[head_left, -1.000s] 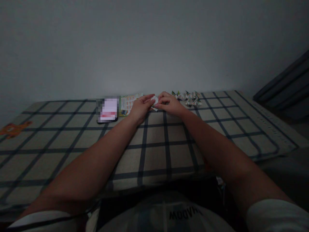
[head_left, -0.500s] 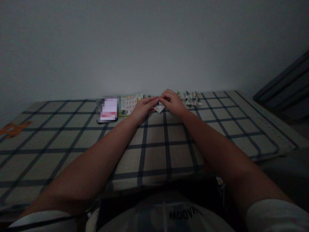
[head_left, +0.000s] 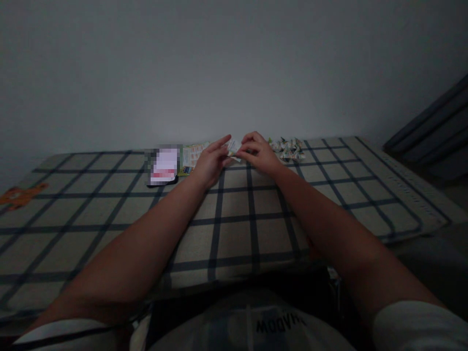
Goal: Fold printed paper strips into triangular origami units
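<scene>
A small piece of printed paper (head_left: 233,146) is held up between my two hands, just above the far part of the table. My left hand (head_left: 212,160) grips its left side, with the upper fingers stretched above it. My right hand (head_left: 259,153) pinches its right edge between thumb and fingers. Some of the paper is hidden by the fingers, so its folds are hard to make out. Right of my right hand lie several folded paper pieces (head_left: 292,148) with pointed corners. Left of my left hand lie printed paper sheets (head_left: 190,157).
A phone (head_left: 163,165) with a lit, blurred screen lies left of the sheets. A checked cloth (head_left: 234,239) covers the table. An orange object (head_left: 24,194) is at the far left. The grey wall (head_left: 234,68) rises behind the table's far edge.
The piece of paper has been lifted and turned, showing more of its pale face. My left hand has shifted slightly left and its fingers have spread. My right hand keeps its pinch.
</scene>
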The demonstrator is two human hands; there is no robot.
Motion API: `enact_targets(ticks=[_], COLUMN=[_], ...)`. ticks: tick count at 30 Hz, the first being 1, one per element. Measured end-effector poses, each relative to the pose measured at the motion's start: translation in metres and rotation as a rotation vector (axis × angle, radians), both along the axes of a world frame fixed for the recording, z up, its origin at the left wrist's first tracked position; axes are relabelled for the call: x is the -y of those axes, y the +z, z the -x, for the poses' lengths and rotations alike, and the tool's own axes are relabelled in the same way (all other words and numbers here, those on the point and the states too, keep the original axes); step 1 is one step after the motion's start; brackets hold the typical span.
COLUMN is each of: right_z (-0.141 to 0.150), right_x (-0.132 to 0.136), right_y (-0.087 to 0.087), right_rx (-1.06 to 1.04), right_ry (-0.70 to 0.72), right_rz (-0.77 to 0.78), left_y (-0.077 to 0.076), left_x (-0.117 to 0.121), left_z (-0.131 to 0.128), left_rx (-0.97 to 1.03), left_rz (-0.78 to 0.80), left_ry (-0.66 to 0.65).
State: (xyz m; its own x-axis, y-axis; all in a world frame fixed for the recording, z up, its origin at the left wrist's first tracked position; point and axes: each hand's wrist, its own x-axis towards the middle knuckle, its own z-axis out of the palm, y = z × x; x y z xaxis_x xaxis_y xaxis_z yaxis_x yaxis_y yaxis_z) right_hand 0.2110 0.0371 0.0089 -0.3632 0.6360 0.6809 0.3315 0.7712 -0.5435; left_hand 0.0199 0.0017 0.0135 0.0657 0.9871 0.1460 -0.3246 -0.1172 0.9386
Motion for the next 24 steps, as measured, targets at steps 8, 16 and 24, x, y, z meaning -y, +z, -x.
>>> enact_targets(ticks=[8, 16, 24], right_z=[-0.001, -0.002, -0.002], right_x=[0.000, -0.002, -0.003], right_y=[-0.003, 0.000, 0.004], right_rx=[0.018, -0.028, -0.051], right_ry=[-0.010, -0.037, -0.135], right_rz=[0.010, -0.002, 0.052], left_y=[-0.004, -0.009, -0.003], left_x=[0.000, 0.002, 0.007], left_z=[0.000, 0.000, -0.004], left_rx=[-0.048, -0.104, -0.051], left_rz=[-0.019, -0.039, -0.020], left_ry=[0.025, -0.139, -0.173])
